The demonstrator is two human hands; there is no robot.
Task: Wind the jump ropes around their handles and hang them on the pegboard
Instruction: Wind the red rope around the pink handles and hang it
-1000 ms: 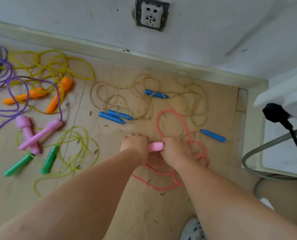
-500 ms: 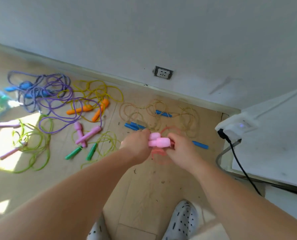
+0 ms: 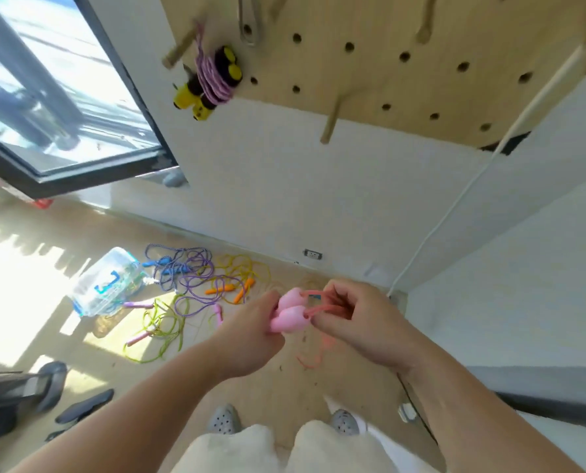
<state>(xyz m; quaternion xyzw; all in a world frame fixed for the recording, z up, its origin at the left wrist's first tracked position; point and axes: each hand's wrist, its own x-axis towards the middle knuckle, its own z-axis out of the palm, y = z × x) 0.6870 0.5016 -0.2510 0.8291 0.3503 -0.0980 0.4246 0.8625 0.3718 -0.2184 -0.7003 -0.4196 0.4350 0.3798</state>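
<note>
My left hand (image 3: 250,332) grips two pink handles (image 3: 289,314) held side by side at waist height. My right hand (image 3: 356,319) pinches the red rope (image 3: 322,307) where it leaves the handles; the rest of the red rope trails down toward the floor (image 3: 313,358). The wooden pegboard (image 3: 387,63) hangs on the wall above, with several pegs. A wound rope with yellow-and-black handles (image 3: 213,81) hangs on a peg at its left.
Several loose jump ropes (image 3: 196,285) in purple, yellow, green and blue lie tangled on the floor to the left, beside a clear plastic bag (image 3: 107,285). A free wooden peg (image 3: 330,121) sticks out at the board's bottom edge. Glass door at left, white cabinet at right.
I have stood up from the floor with the pink handles; the view rose from the floor to the pegboard. Both handles now sit together in my left hand, the right holding the rope.
</note>
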